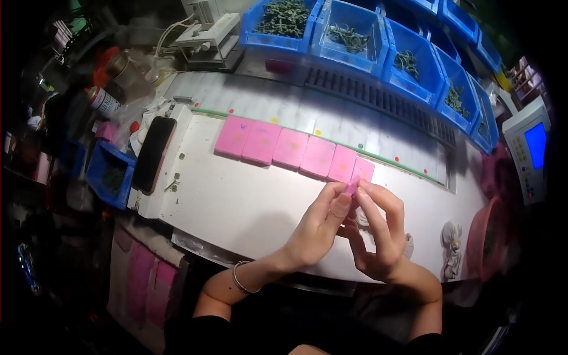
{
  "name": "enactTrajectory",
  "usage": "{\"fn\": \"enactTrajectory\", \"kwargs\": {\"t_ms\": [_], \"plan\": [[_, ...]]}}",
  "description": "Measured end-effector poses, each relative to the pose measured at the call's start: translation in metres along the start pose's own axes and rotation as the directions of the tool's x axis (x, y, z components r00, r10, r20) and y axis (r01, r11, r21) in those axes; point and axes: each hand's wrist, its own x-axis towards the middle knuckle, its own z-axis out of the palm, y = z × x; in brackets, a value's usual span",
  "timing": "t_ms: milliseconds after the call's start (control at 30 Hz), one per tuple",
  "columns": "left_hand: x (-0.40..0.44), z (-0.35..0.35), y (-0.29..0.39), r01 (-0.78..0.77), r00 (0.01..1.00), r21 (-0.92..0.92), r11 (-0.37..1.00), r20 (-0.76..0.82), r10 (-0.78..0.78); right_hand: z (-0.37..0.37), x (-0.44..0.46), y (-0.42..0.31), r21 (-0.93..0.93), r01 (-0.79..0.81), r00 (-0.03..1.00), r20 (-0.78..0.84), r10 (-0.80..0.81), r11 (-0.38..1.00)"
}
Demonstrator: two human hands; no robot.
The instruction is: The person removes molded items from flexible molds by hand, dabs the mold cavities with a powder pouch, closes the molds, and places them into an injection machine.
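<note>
My left hand [316, 231] and my right hand [381, 228] meet over the right part of the white work surface [236, 201]. Fingertips of both are pinched together around a small pink piece [351, 188], whose exact kind I cannot make out. Just beyond the fingertips, a row of flat pink blocks [290, 148] runs along the surface, several of them side by side with faint yellowish marks in the middle. The fingers partly cover the block at the right end [363, 169]. A crumpled white cloth [362, 218] shows partly behind my right fingers.
Blue bins [408, 62] with small green pieces line the back. A pale strip with coloured dots [260, 100] lies behind the blocks. To the left rest a phone [155, 155] and another blue bin [110, 174]. A blue-screened device [528, 151] and red basin [485, 239] stand right.
</note>
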Motion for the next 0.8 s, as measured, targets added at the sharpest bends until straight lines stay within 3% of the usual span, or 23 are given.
{"fn": "enactTrajectory", "kwargs": {"t_ms": [67,133,200,333,400,467,500,533,600,800], "plan": [[-0.003,0.004,-0.001,0.003,1.000,0.037,0.999,-0.010,-0.002,-0.001,-0.002,-0.001,0.023,-0.027,0.999,-0.035,0.028,0.999],[-0.003,0.008,-0.006,0.004,0.993,0.006,1.000,-0.119,-0.003,-0.003,-0.006,-0.004,-0.030,-0.004,0.995,-0.104,0.001,1.000],[0.005,-0.005,-0.012,-0.049,0.990,-0.048,0.998,-0.137,0.042,0.002,-0.010,-0.015,-0.049,0.032,0.965,-0.257,-0.044,0.998],[0.006,-0.005,0.002,-0.004,0.980,-0.260,0.966,-0.191,-0.047,0.002,-0.025,-0.021,0.198,0.116,0.993,0.014,-0.121,0.973],[0.005,-0.007,0.002,0.027,0.981,-0.328,0.944,-0.174,-0.089,0.004,-0.026,-0.025,0.199,0.119,0.991,0.036,-0.129,0.973],[0.004,-0.004,0.005,0.073,0.989,-0.117,0.991,-0.121,-0.087,-0.005,-0.018,-0.024,0.326,-0.129,0.990,0.101,0.101,0.936],[0.004,0.002,0.006,0.013,0.988,-0.006,1.000,-0.154,-0.013,-0.007,-0.017,-0.022,0.321,-0.307,0.951,0.082,0.297,0.896],[0.002,0.004,0.007,0.019,0.989,-0.006,1.000,-0.147,-0.020,-0.002,-0.012,-0.013,0.400,-0.328,0.933,-0.006,0.361,0.856],[-0.001,0.008,0.009,0.011,0.998,-0.007,1.000,-0.056,-0.011,-0.009,0.009,-0.008,0.483,-0.476,0.862,0.090,0.499,0.735],[-0.001,0.008,0.015,0.052,0.991,0.119,0.992,-0.132,-0.036,-0.010,0.007,0.000,0.568,-0.549,0.826,0.260,0.500,0.613]]}}
